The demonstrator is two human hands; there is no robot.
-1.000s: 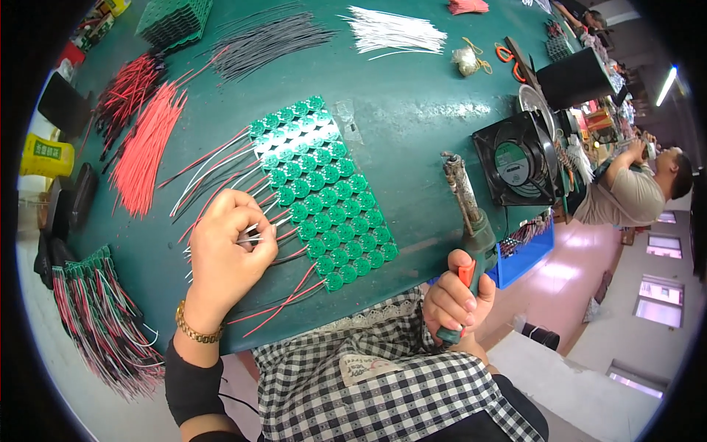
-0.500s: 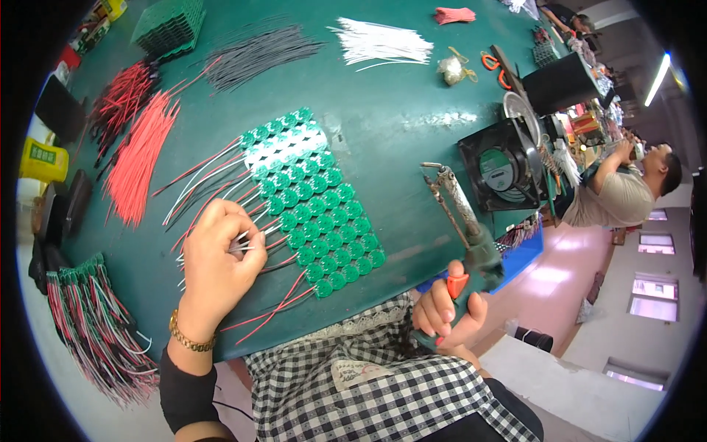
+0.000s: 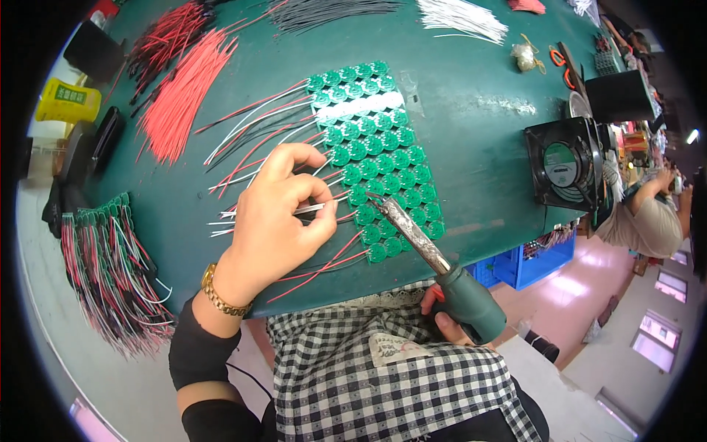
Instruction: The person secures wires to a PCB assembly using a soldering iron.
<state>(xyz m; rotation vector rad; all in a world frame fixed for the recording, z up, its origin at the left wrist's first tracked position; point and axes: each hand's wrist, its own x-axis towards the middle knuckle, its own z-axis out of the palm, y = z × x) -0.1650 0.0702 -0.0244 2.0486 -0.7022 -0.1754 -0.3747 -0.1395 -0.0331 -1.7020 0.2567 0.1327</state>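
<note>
Soldering wires on a green board panel

The left hand (image 3: 276,221) pinches a thin wire (image 3: 313,209) against the green panel (image 3: 375,147); the right hand (image 3: 442,324) grips the soldering iron (image 3: 434,258), tip touching the panel.

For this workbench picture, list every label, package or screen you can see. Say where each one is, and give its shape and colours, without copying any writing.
Yellow container: far left edge of the bench, boxy, with a green rectangular label.
Black cooling fan: right side of the green table, square frame, round green and white label at its hub.
Cloth patch: on the checked garment at the bottom, pale, roughly rectangular.
No screen shows.
</note>
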